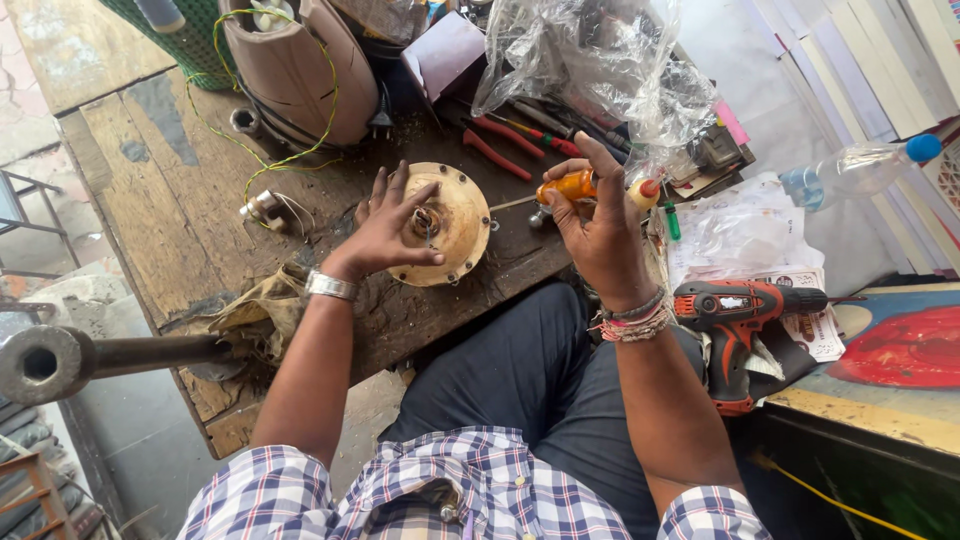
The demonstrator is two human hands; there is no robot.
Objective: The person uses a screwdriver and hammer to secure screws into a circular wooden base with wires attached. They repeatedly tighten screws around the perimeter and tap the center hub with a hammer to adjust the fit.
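Left hand (390, 225) lies spread, fingers splayed, over the round tan metal cover (445, 225), thumb and fingertips pressing its top face near the central hub without closing around anything; right hand (600, 225), off to the other side of the cover, is curled around the orange handle of a screwdriver (565, 187), index finger raised, the thin shaft pointing back toward the cover's rim; the cover itself sits flat on the worn wooden workbench (180, 220), just beyond the person's knees; my reading is that the flat, unclosed press gives little hold, so a sideways push from the blade could skate the cover across the grimy wood, and a tip that slips off the rim might run toward the spread fingers; the cordless drill (740, 320) beside the right wrist rests half on papers near the seat edge and looks easy to knock with the elbow; loose yellow-green wire (270, 150) beyond the left hand could snag a sleeve; hard to make out: the screwdriver's tip, the small parts in the hub under the left palm, the tools under the crumpled clear plastic bag (600, 60), and the steel pipe (60, 360) cut off at the frame's edge.
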